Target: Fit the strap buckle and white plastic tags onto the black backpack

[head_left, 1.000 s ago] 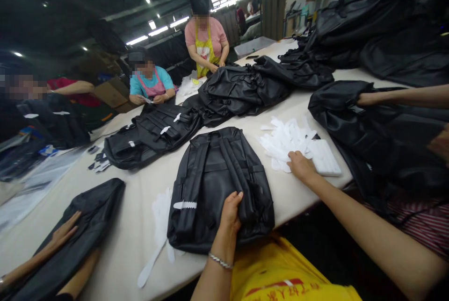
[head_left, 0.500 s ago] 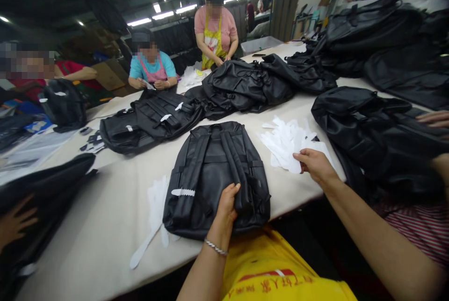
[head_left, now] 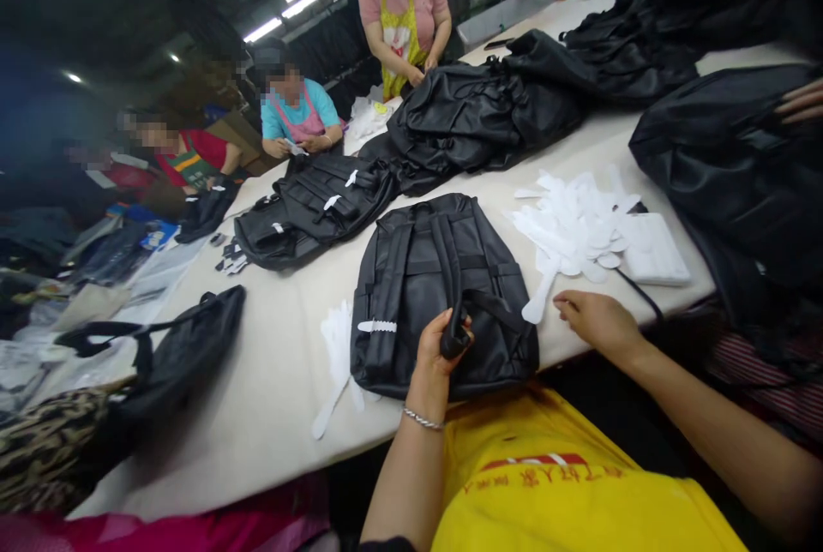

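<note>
A black backpack (head_left: pixel 424 278) lies strap side up on the pale table (head_left: pixel 270 381) in front of me. My left hand (head_left: pixel 441 345), a bracelet on its wrist, is shut on the lower end of the backpack's right shoulder strap (head_left: pixel 453 338). My right hand (head_left: pixel 595 319) pinches one end of a white paddle-shaped strip (head_left: pixel 538 299) at the near edge of the pile of white strips (head_left: pixel 572 218). Another white strip (head_left: pixel 377 326) is fitted around the backpack's left strap.
More white strips (head_left: pixel 338 346) lie left of the backpack. Other black backpacks (head_left: pixel 476 106) cover the far table, one (head_left: pixel 739 183) at right, a black bag (head_left: pixel 186 346) at left. A white box (head_left: pixel 652 248) sits by the pile. Several people (head_left: pixel 296 111) work across the table.
My left hand has closed around the strap end and lifted it. My right hand pulled one white strip from the pile toward the table's near edge. The view tilted down.
</note>
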The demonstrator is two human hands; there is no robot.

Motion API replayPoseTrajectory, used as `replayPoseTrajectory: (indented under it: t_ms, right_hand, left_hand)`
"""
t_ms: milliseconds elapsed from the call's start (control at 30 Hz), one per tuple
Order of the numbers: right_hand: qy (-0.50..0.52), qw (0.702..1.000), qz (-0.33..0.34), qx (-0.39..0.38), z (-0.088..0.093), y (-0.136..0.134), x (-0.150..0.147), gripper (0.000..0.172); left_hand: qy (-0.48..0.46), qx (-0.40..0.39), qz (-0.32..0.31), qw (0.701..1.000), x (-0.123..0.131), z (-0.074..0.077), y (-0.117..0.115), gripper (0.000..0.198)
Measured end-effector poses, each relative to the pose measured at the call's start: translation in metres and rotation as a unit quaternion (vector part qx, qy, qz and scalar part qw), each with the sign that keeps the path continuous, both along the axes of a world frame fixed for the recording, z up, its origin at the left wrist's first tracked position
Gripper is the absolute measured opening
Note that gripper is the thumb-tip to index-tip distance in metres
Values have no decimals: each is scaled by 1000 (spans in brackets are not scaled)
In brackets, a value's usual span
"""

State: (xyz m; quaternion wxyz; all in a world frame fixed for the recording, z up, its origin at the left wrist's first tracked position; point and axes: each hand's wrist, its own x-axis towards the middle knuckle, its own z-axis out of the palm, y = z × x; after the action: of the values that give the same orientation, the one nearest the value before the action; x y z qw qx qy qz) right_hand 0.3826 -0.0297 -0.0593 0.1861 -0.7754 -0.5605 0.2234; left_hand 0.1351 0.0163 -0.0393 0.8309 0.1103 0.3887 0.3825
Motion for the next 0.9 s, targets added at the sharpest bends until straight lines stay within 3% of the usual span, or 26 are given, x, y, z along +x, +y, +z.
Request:
replayPoseTrajectory:
  t_ms: [67,133,233,333,433,533,700,800,900]
  right_hand:
    - [-117,987,73,81,-3,7,15,29]
    - [-150,963,173,144,-9,20,26,34]
    - [-152,922,317,162,-18,43,35,28]
    - [-156,896,383,163,-23,56,42,17]
    - [-149,890,396,167,-26,56,48,12]
    - [-129,904,380,151,-32,48,53,9]
    - [-93,924,341,146,-40,39,57,22]
    - [-73,922,344,161,-33,38,60,21]
    - [-52,923,319,207,-13,36,61,24]
  left_hand:
    - [-21,-14,-4,1000,-1,2,0,13]
    - [-46,-33,-7,998,-2,6,0,14]
    - [-77,-54,-9,996,-5,13,0,16]
    - [-79,-60,-13,995,-7,16,1,17]
    - [-57,-52,-16,997,-8,12,1,17]
    - [-53,-41,-17,998,-7,7,1,17]
    - [-8,-42,-23,999,-3,10,3,19]
    - [8,-40,-18,999,-3,14,3,17]
    - [-40,-35,-24,998,-5,13,3,17]
